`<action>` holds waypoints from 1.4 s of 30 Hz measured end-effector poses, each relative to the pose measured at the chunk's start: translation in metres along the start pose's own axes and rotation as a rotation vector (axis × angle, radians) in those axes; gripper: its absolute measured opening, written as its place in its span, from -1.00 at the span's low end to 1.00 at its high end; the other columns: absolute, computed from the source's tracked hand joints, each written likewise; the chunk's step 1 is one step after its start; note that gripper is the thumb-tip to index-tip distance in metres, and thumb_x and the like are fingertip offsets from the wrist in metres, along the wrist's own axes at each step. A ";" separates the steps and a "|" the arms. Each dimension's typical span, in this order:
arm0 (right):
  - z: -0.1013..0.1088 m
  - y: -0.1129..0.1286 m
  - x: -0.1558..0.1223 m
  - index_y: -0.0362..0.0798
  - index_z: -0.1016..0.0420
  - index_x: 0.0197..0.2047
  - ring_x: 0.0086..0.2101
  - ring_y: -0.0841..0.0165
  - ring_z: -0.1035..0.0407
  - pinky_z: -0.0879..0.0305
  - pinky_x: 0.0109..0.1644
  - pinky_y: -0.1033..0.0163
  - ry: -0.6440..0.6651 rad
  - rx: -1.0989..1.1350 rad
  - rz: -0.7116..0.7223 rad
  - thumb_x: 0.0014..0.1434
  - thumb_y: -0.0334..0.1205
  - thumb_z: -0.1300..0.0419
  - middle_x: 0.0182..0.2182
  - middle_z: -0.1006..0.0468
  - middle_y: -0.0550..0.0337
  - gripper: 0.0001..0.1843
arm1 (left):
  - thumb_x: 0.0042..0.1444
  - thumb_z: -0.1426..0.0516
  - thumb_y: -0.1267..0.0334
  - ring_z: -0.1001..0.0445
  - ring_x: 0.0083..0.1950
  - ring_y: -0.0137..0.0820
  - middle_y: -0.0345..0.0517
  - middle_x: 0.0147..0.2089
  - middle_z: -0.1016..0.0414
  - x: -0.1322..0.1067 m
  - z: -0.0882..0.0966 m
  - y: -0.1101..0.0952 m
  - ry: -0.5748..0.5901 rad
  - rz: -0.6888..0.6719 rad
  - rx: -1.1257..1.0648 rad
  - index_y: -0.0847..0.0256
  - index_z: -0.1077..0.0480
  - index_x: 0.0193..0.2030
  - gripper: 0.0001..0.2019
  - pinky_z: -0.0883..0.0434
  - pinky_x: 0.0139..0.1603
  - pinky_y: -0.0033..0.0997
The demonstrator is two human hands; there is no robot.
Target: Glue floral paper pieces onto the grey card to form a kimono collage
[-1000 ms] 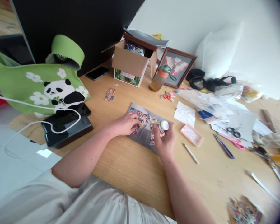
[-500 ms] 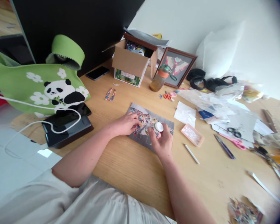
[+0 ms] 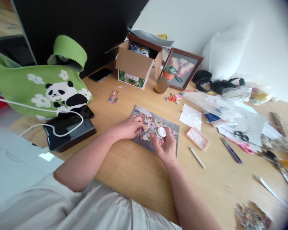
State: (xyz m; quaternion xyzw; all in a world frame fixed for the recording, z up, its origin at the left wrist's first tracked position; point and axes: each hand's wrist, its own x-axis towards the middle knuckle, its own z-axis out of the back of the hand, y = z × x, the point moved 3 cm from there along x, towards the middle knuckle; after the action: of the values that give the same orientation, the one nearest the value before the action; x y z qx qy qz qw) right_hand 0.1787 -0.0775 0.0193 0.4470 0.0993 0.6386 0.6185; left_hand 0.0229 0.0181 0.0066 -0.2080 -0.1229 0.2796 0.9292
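Note:
A grey card (image 3: 167,124) with a colourful patterned paper collage lies on the wooden desk (image 3: 134,172) in front of me. My left hand (image 3: 129,127) rests on its left part, fingers curled and pressing the collage down. My right hand (image 3: 166,145) is closed round a small bottle with a white cap (image 3: 161,131), tipped toward the collage so its far end touches the paper near my left fingertips.
A pink tray (image 3: 197,138), a white stick (image 3: 196,157), scissors (image 3: 241,146) and loose papers (image 3: 230,111) lie to the right. A cardboard box (image 3: 134,65), a drink bottle (image 3: 165,80) and a framed picture (image 3: 183,67) stand behind. A green panda bag (image 3: 40,86) and a tablet (image 3: 69,131) sit left.
My right hand has moved left and down with the small bottle, bringing it over the collage toward my left hand. The left hand has stayed in place.

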 end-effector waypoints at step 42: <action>0.011 -0.044 0.015 -0.02 -0.27 -0.29 -0.44 0.38 -0.29 -0.19 -0.37 0.27 -0.311 0.082 -0.286 0.20 0.12 -0.21 -0.45 -0.40 0.27 -0.63 | 0.21 -0.09 0.44 -0.33 0.16 -0.20 0.04 0.04 -0.40 0.002 -0.004 0.002 0.002 0.001 0.069 0.27 -0.42 0.14 -0.64 -0.32 0.26 -0.18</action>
State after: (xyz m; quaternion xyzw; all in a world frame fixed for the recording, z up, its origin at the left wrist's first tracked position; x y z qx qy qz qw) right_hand 0.2200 -0.0597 0.0024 0.5464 0.0909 0.4629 0.6921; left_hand 0.0251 0.0195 0.0023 -0.1759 -0.1121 0.2842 0.9358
